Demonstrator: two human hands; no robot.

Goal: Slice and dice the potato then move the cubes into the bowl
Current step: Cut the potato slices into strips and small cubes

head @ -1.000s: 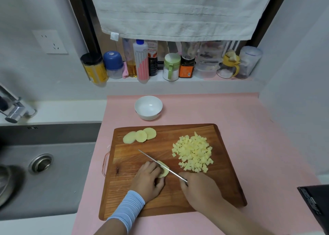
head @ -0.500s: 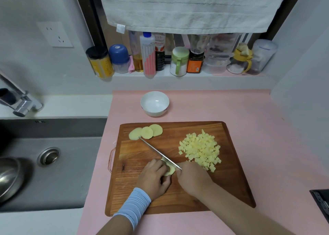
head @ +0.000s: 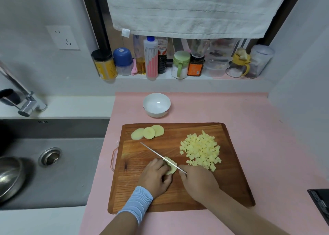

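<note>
Left hand [head: 156, 177] curls over slice [head: 171, 165] at board [head: 178, 195] front, pinning it for cut. Right hand [head: 197, 181] grasps knife [head: 156, 153], blade across slice. Cubes [head: 201, 151] heaped right, clear of blade. Spare slices [head: 147, 133] back-left. Bowl [head: 156, 114] beyond board, unfilled.

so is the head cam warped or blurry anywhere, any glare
Head view: wide-angle bend tilts the side walls and window frame; light soft, shadows faint; knife blade glints pale; steel bowl at far left carries highlights; shelf labels too soft to read.
</note>
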